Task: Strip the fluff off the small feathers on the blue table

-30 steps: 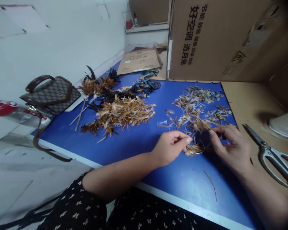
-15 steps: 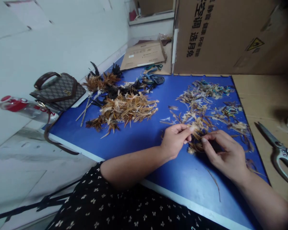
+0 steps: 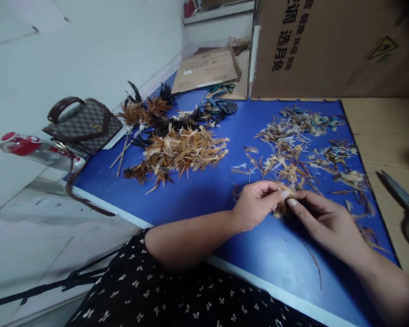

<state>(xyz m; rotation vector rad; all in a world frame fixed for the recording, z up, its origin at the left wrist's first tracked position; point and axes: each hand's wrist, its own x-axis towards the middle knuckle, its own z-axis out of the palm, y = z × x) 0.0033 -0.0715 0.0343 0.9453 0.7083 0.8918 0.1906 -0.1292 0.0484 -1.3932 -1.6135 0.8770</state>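
Note:
My left hand is closed in a pinch on a small light-brown feather above the blue tabletop. Thumb and forefinger of my right hand pinch at the same feather from the other side, and the fingertips of both hands nearly touch. The fingers hide much of the feather. Beneath and behind them lie loose feather scraps in brown and cream. On the left, a large heap of golden-brown feathers is spread out. A single thin brown strand lies near the front edge.
Metal scissors lie on cardboard at the right. Black and brown feather bunches sit behind the heap, beside a handbag and a bottle. A large cardboard box stands at the back, near flat cardboard.
My hands have come closer together, the right fingertips moving up to the left ones at the feather. The camera view has shifted slightly, so the right-hand objects sit farther right.

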